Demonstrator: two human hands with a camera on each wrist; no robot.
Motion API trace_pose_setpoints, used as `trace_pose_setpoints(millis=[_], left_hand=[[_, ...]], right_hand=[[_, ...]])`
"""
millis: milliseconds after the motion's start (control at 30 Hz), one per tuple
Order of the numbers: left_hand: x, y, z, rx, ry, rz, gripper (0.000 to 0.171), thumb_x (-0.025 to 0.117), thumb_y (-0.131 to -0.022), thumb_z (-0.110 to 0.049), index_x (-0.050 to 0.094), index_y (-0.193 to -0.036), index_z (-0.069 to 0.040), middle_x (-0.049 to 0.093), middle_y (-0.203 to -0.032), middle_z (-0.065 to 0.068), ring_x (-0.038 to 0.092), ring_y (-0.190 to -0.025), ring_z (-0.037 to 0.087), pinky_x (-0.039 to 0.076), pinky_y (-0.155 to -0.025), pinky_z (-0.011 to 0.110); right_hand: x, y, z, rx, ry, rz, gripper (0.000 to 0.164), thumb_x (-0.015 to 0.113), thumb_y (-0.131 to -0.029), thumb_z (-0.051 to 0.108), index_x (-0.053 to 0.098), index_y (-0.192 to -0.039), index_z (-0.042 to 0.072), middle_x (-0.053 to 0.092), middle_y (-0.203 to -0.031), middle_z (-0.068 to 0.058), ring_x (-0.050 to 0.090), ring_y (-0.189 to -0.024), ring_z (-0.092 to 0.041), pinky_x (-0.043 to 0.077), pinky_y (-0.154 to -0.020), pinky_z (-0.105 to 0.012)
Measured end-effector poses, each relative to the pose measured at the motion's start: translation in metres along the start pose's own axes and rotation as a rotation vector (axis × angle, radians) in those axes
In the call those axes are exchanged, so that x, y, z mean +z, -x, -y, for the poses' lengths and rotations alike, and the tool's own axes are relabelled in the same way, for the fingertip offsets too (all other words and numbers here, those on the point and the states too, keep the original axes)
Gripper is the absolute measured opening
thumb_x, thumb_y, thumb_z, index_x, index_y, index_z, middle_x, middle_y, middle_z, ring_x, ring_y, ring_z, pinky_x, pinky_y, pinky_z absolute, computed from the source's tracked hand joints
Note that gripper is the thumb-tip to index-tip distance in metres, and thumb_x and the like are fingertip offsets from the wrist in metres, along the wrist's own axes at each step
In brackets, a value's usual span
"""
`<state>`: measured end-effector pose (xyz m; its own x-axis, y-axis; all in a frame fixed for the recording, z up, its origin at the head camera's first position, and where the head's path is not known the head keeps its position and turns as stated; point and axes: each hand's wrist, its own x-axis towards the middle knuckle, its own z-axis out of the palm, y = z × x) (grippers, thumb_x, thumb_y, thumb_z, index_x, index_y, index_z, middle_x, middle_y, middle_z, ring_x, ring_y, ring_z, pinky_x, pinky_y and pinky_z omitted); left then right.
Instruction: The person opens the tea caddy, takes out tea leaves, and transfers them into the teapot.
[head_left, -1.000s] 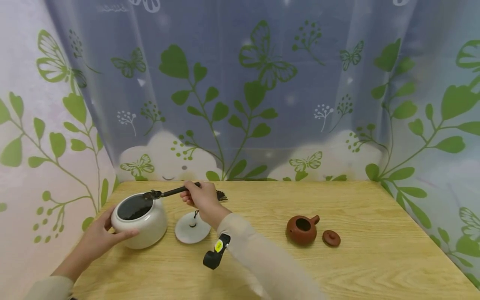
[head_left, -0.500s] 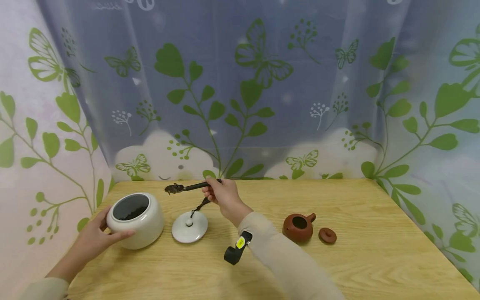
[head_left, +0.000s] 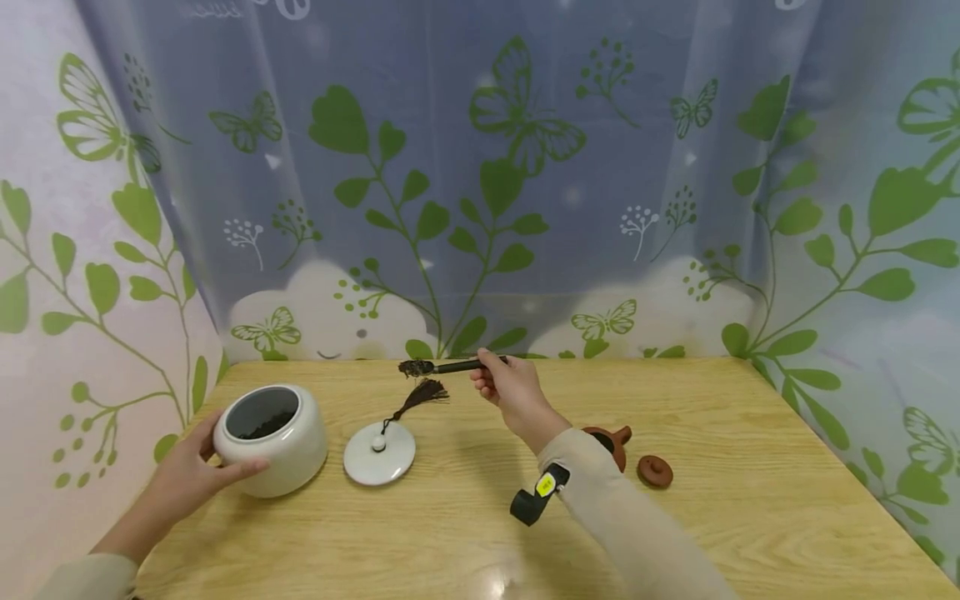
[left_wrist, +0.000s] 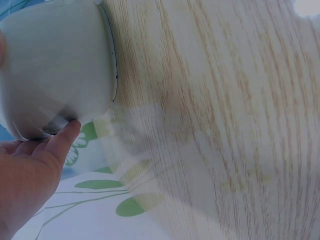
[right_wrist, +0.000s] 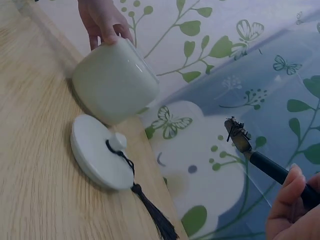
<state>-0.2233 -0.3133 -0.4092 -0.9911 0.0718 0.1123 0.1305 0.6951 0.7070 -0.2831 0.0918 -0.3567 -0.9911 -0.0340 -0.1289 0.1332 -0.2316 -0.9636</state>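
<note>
My left hand (head_left: 180, 479) grips a round white ceramic jar (head_left: 292, 458) at the table's left, thumb on the front and fingers behind its far side. Dark tea leaves (head_left: 262, 427) lie inside. In the left wrist view, fingers (left_wrist: 62, 142) curl against the wall of the jar (left_wrist: 55, 65). My right hand (head_left: 517, 396) pinches the black handle of a small tea scoop (head_left: 459, 365), held level above the table. A heap of dark leaves (right_wrist: 236, 130) sits on the scoop's tip, which points left.
The jar's white lid (head_left: 378, 467) lies between the hands, its dark tassel (head_left: 422, 395) stretched toward the back. A reddish-brown teapot (head_left: 619, 446), lidless and partly hidden by my right sleeve, stands on the right. Its small lid (head_left: 655, 472) lies beside it. A patterned curtain (head_left: 450, 208) hangs behind the table.
My right hand has lifted the scoop with leaves out of the jar's mouth and carried it right, past the white lid. The left hand stays on the jar.
</note>
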Motion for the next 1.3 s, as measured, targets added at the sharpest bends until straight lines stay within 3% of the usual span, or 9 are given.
trace_pose_setpoints(millis=[433, 833, 1200, 1300], left_hand=[[0.000, -0.001, -0.002, -0.014, 0.016, 0.006, 0.099, 0.078, -0.081, -0.032, 0.018, -0.149, 0.008, 0.032, -0.144, 0.036, 0.033, -0.130, 0.054, 0.034, -0.100, 0.063], [0.000, -0.001, -0.002, -0.007, 0.030, 0.003, 0.098, 0.078, -0.081, -0.032, 0.019, -0.148, 0.008, 0.033, -0.144, 0.035, 0.033, -0.130, 0.054, 0.034, -0.100, 0.063], [0.001, -0.001, -0.001, -0.006, 0.019, 0.002, 0.097, 0.078, -0.081, -0.031, 0.021, -0.148, 0.008, 0.034, -0.144, 0.034, 0.034, -0.131, 0.052, 0.035, -0.100, 0.062], [0.000, -0.001, 0.000, -0.002, 0.007, -0.005, 0.097, 0.079, -0.080, -0.031, 0.021, -0.148, 0.008, 0.035, -0.144, 0.034, 0.036, -0.130, 0.052, 0.039, -0.101, 0.054]], right_hand=[[-0.067, 0.016, 0.019, 0.008, 0.035, -0.093, 0.029, 0.051, -0.101, 0.025, 0.055, -0.114, -0.001, 0.060, -0.072, 0.001, 0.052, -0.061, -0.006, 0.044, -0.054, -0.016], [-0.129, 0.048, 0.015, 0.032, 0.054, -0.144, 0.038, 0.051, -0.101, 0.029, 0.051, -0.121, -0.004, 0.059, -0.070, 0.004, 0.050, -0.061, -0.005, 0.043, -0.055, -0.015], [-0.182, 0.079, 0.006, 0.044, 0.079, -0.176, 0.032, 0.051, -0.100, 0.033, 0.053, -0.112, 0.003, 0.060, -0.073, 0.005, 0.052, -0.062, -0.002, 0.047, -0.056, -0.014], [-0.193, 0.087, 0.004, 0.039, 0.097, -0.188, 0.031, 0.051, -0.099, 0.034, 0.054, -0.108, 0.004, 0.060, -0.073, 0.005, 0.053, -0.063, -0.002, 0.047, -0.056, -0.014]])
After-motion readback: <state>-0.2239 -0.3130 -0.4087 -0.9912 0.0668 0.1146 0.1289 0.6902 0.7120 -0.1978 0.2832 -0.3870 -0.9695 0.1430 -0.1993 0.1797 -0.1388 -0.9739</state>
